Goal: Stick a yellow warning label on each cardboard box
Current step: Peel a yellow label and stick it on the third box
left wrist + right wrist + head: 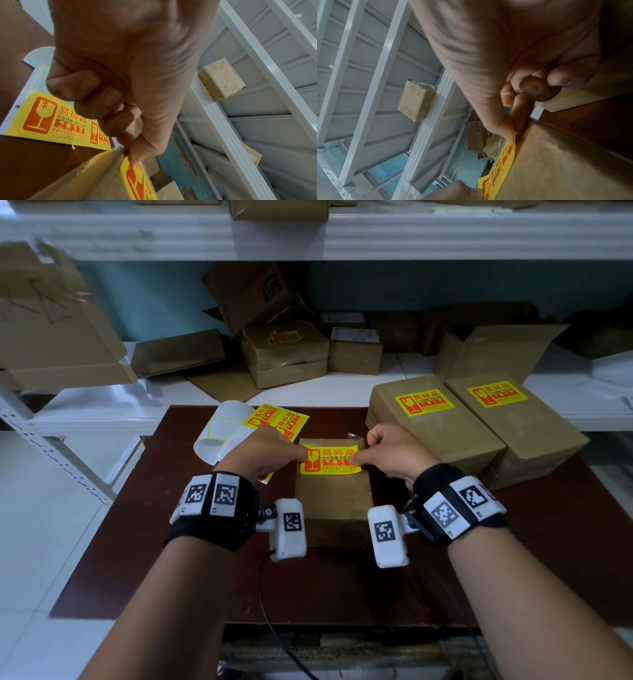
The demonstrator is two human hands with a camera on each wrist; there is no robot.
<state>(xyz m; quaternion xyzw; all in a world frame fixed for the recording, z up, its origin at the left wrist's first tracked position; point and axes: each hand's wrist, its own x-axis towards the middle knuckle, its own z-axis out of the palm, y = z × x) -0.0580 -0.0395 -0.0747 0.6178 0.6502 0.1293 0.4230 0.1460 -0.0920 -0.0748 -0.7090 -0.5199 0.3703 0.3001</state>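
A plain cardboard box (334, 505) lies in the middle of the dark brown table (191, 559). A yellow warning label (330, 459) with red print lies across the box's far end. My left hand (303, 455) pinches the label's left edge, its other fingers curled. My right hand (358, 457) pinches the right edge. The left wrist view shows the left hand (132, 155) on the label (135, 180) at the box (82, 181) corner. In the right wrist view the right hand (515, 134) nips the label (498, 174) just above the box top (556, 162).
A sheet of spare yellow labels (277, 419) and curled white backing paper (222, 429) lie behind my left hand. Two labelled boxes (435, 422) (513, 416) sit at the right. More cardboard boxes (284, 354) crowd the white shelf (565, 392) behind the table.
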